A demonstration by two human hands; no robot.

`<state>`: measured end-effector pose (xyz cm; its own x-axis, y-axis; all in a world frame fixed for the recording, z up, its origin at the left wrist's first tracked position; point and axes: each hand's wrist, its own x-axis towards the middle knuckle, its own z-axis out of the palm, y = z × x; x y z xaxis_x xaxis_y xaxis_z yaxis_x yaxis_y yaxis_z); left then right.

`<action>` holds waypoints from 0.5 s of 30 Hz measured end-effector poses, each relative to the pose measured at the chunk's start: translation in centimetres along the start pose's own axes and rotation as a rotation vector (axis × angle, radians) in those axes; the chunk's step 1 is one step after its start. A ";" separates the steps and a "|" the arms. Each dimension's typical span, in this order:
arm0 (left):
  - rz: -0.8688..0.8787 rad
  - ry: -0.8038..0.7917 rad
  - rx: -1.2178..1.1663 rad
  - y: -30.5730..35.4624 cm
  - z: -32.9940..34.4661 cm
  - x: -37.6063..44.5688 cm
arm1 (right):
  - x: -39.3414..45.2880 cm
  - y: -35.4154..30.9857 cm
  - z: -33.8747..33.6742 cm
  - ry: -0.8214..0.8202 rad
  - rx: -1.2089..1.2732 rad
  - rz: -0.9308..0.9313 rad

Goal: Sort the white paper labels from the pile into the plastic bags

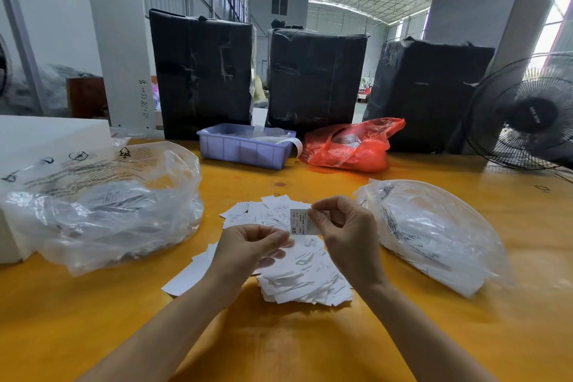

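Right hand (347, 226) pinches XS label (301, 222) upright to read size; left hand (251, 246) loosely curled, holding nothing, above pile (297, 276); bags (102, 211) flank for sorting

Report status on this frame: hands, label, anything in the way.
Right hand pinches one label marked XS above the pile. Left hand curled beside it, grip unclear. Clear bags and flank pile; nothing blocking.
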<state>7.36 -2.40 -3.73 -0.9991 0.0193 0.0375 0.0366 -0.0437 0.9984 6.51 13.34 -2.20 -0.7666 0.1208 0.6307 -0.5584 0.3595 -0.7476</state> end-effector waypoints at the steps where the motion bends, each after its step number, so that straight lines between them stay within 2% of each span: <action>1: 0.001 -0.001 0.001 0.0 0.0 0.0 | -0.1 0.0 0.0 -0.004 -0.002 -0.003; 7: -0.004 -0.003 -0.012 0.0 0.0 0.0 | -0.4 -0.1 0.4 -0.062 0.058 0.025; 15: -0.045 -0.094 -0.097 0.2 0.1 -0.3 | -0.2 -0.4 0.2 0.016 0.117 0.015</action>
<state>7.65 -2.28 -3.53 -0.9931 0.1171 0.0009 -0.0153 -0.1372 0.9904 6.85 13.00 -2.09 -0.7702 0.1406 0.6222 -0.5811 0.2474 -0.7753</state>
